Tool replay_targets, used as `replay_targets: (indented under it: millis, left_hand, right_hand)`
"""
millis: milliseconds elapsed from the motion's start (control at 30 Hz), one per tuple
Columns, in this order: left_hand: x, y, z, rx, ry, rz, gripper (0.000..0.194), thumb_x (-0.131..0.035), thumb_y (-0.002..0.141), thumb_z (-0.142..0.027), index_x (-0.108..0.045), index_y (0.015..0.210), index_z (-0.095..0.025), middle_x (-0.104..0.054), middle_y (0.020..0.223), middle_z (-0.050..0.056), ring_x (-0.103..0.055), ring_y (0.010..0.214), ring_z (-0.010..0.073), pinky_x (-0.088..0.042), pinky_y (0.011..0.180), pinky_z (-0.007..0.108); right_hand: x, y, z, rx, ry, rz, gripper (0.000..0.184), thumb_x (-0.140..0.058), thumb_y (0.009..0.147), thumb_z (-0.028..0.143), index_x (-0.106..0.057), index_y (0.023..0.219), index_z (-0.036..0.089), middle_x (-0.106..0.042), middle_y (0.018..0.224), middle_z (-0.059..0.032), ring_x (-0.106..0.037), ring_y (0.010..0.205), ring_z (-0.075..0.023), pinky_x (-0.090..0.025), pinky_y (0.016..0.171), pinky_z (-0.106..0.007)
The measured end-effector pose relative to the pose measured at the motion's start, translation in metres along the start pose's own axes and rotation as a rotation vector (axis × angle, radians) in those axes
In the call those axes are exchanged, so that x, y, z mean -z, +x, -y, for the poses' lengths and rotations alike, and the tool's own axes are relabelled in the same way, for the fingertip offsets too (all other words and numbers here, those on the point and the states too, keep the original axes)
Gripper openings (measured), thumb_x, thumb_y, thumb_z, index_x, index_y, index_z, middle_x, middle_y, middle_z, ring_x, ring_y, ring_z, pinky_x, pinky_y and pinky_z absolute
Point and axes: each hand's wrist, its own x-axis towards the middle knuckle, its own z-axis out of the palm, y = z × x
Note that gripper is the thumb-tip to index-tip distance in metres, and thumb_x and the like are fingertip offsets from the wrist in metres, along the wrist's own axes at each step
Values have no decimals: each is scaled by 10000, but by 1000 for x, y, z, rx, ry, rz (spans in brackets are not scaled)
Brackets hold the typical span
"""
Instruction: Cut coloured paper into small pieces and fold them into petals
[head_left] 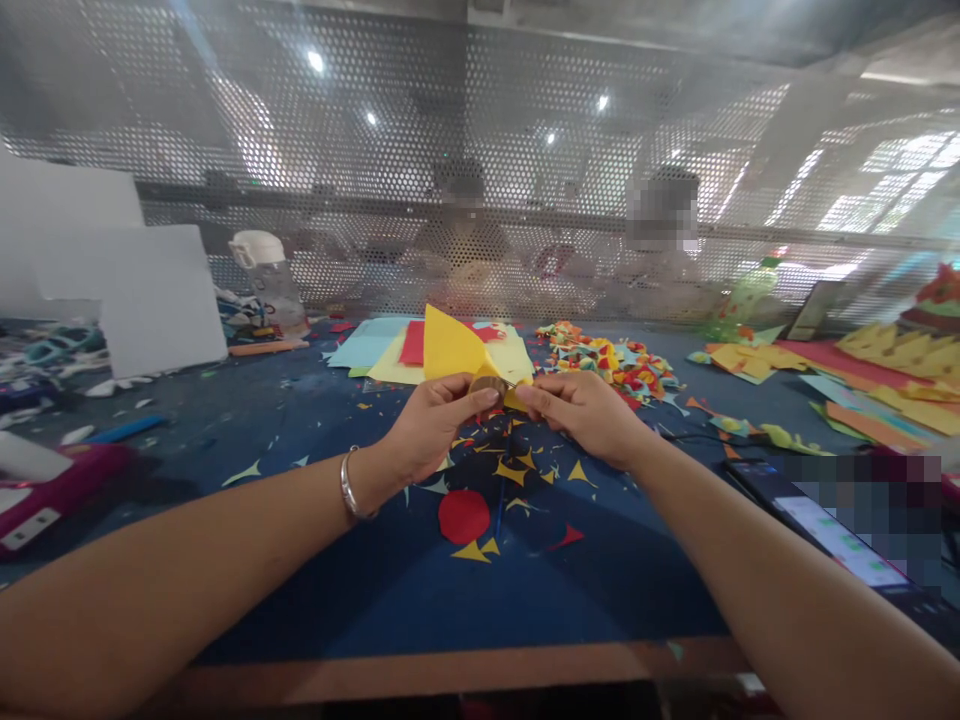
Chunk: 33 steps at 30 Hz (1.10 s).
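Both my hands meet over the middle of the table. My left hand (435, 420) is closed, its thumb pressing a round brownish disc (487, 384) against a sheet of yellow paper (450, 345) that stands up and curls. Close beside it on the right, my right hand (581, 408) pinches the lower right part of the same paper. A thin dark line shows between the fingertips, too small to name. Below them a red paper circle (463, 516) lies flat, with a slim blue stick (500, 505) next to it and yellow paper scraps (511, 472) scattered around.
Behind are stacked coloured sheets (367, 343) and a heap of small paper pieces (611, 360). A perforated metal screen (360, 180) closes the back, with people beyond it. A bottle (274, 285) and white boards (161, 300) stand left; a phone (832, 535) lies right.
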Motion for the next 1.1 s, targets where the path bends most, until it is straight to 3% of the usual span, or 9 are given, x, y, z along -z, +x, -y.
replay_targets:
  millis: [767, 1100]
  left_hand:
    - [7, 1, -2, 7, 101, 107, 157, -848, 702, -294, -777, 740, -159, -625, 675, -2, -455, 623, 93, -341, 617, 264]
    - [11, 4, -3, 76, 110, 187, 170, -864, 649, -267, -819, 784, -174, -750, 813, 52, -617, 755, 131, -462, 768, 286]
  right_hand:
    - [5, 3, -3, 113, -99, 56, 576, -562, 883, 689, -532, 579, 201, -366, 557, 41, -299, 541, -102, -234, 523, -279]
    - [5, 2, -3, 83, -80, 97, 527, -615, 872, 648, -561, 591, 205, -362, 534, 46, -292, 517, -97, -216, 501, -276]
